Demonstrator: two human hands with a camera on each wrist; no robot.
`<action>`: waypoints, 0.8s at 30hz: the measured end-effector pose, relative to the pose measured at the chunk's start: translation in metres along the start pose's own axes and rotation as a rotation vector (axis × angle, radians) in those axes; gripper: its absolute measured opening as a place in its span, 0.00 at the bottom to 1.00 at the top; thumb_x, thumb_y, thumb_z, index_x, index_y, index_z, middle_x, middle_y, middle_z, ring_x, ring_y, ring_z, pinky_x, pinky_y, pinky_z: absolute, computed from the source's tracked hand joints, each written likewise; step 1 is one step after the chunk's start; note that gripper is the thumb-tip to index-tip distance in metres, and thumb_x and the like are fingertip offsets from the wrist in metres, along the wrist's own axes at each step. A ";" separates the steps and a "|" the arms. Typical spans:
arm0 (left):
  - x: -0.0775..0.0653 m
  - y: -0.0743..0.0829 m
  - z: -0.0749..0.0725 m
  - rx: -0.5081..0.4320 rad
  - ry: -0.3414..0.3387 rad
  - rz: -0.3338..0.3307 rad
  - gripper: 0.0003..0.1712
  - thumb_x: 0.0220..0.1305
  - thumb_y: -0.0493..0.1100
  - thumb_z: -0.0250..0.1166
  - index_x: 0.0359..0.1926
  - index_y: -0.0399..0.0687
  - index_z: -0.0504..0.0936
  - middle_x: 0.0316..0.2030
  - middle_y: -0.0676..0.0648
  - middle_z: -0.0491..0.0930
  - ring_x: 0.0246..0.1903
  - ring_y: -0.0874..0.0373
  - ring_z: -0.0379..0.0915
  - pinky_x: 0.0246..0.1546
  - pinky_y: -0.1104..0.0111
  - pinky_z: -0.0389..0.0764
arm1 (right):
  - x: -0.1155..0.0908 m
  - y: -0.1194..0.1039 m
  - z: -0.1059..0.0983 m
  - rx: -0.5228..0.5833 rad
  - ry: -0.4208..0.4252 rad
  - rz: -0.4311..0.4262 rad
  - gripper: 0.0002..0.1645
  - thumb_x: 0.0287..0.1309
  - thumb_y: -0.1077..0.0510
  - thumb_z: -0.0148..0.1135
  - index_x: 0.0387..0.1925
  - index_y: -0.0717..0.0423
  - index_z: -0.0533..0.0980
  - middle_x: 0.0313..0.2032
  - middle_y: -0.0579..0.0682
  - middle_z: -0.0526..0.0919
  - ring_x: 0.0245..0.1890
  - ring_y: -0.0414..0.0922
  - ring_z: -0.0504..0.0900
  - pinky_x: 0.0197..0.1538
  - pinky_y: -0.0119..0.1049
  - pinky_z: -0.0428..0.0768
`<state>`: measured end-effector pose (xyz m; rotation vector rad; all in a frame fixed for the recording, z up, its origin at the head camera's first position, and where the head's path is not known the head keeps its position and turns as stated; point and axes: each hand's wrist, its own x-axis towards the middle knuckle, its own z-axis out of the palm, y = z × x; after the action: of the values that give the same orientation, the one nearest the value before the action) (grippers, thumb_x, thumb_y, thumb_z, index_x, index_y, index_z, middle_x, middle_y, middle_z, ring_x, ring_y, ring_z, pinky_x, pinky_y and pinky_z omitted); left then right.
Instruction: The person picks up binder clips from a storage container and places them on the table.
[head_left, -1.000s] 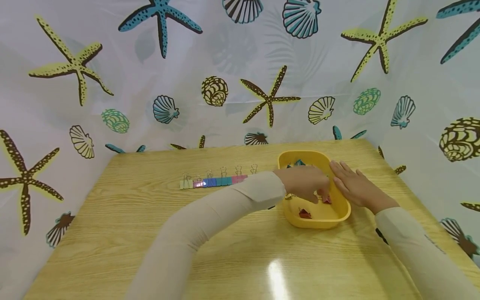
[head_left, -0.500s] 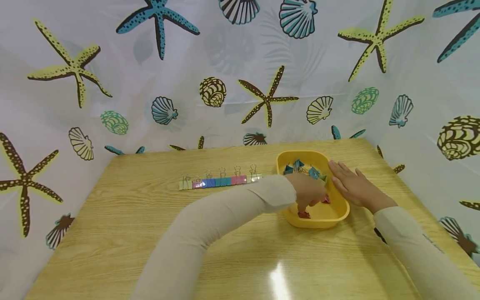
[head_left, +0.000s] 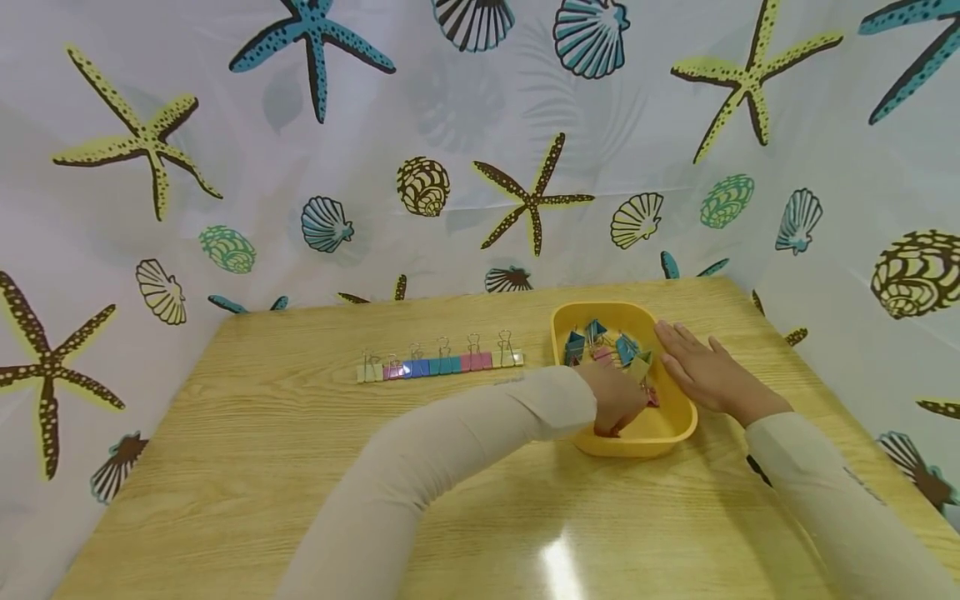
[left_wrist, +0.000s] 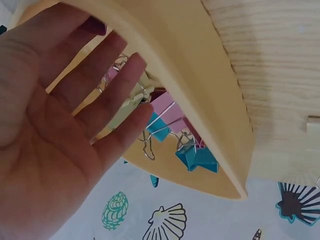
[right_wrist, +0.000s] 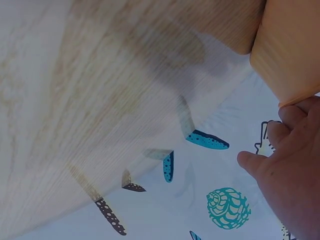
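Observation:
My left hand reaches down into the yellow plastic bin and pinches a dark red binder clip near the bin's front wall. The fingers hide most of that clip. Its other fingers stretch loosely over the bin in the left wrist view. Several more binder clips lie in the bin: teal, pale yellow, pink and red. My right hand rests with straight fingers against the outside of the bin's right wall.
Left of the bin, a row of binder clips in yellow, pink, blue and teal stands side by side with wire handles up. A wooden table carries everything. Behind and beside it hangs a white cloth with starfish and shells.
My left hand has moved from over the bin's middle down to the dark red clip near the front wall, uncovering the clips at the back. The right hand stays in place.

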<state>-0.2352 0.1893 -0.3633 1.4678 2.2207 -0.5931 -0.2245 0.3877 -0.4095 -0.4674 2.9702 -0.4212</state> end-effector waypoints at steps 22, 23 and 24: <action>-0.011 0.000 0.012 0.103 0.041 -0.101 0.14 0.69 0.41 0.55 0.53 0.58 0.76 0.46 0.58 0.77 0.36 0.64 0.66 0.37 0.71 0.70 | 0.001 -0.001 0.000 -0.006 -0.006 -0.007 0.36 0.76 0.46 0.31 0.75 0.61 0.40 0.74 0.63 0.43 0.73 0.62 0.40 0.65 0.69 0.37; -0.011 -0.001 0.012 0.107 0.041 -0.105 0.14 0.69 0.41 0.55 0.54 0.59 0.75 0.46 0.58 0.77 0.36 0.64 0.66 0.37 0.71 0.71 | 0.000 -0.001 0.000 -0.009 -0.005 -0.010 0.36 0.76 0.46 0.32 0.75 0.61 0.40 0.74 0.63 0.43 0.73 0.62 0.41 0.65 0.69 0.37; -0.010 -0.001 0.013 0.109 0.040 -0.107 0.15 0.69 0.42 0.55 0.54 0.59 0.75 0.46 0.58 0.77 0.36 0.64 0.67 0.37 0.71 0.71 | 0.000 -0.001 -0.001 -0.012 -0.003 -0.011 0.36 0.76 0.47 0.32 0.75 0.61 0.41 0.74 0.63 0.43 0.73 0.62 0.41 0.65 0.69 0.37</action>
<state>-0.2316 0.1743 -0.3682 1.4314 2.3432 -0.7356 -0.2241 0.3866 -0.4081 -0.4861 2.9701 -0.4041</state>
